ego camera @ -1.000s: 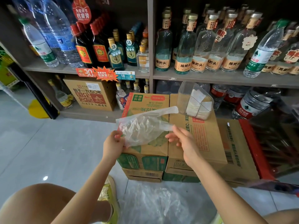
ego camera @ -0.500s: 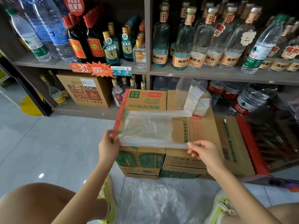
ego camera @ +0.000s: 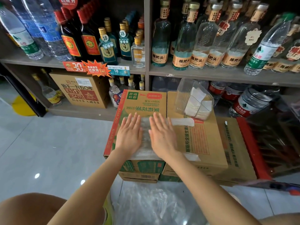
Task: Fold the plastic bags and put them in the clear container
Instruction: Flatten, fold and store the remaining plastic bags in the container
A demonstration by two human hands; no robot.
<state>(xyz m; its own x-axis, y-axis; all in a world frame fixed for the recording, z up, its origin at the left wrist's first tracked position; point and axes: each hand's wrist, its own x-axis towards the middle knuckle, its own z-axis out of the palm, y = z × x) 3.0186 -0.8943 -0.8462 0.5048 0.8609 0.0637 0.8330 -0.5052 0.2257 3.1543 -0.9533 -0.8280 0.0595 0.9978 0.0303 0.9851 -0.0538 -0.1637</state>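
Lengthwise left-right, plastic bag (ego camera: 145, 137) flat atop cartons (ego camera: 204, 143)

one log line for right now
phase: flattening | left hand: flat on bag | right hand: flat on bag | bag: spread on boxes | container: behind, folded bags inside

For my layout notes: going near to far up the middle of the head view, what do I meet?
Loose plastic bags on the floor, flattened plastic bag, clear container, liquor bottles on the shelf.
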